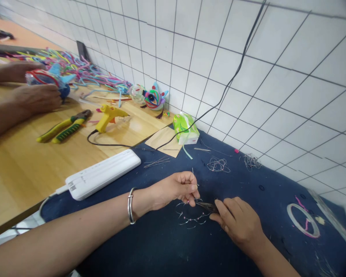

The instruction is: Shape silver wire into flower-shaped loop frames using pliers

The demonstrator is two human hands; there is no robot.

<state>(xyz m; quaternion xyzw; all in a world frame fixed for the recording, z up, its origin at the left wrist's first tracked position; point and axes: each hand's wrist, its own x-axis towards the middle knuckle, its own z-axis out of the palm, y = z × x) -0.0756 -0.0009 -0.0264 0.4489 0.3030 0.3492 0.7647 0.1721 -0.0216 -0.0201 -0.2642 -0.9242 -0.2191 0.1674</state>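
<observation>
My left hand (177,191), with a silver bangle (130,206) at its wrist, pinches a ring of thin silver wire (193,219). Small pink beads and short curved loops run along the ring, which hangs below the fingers. A straight piece of wire (193,174) sticks up from the same fingers. My right hand (238,222) is closed round small dark pliers (210,207), whose handles are mostly covered by the palm. Their narrow tips reach the wire beside my left fingertips; whether they clamp it I cannot tell.
The dark blue cloth (150,242) carries wire tangles (218,164), straight wires (157,161), a white ring (290,227) and a white power bank (103,175). A tissue pack (186,127) stands by the tiled wall. Leftward are a yellow glue gun (105,118), cutters (65,127) and another person's hands (39,98).
</observation>
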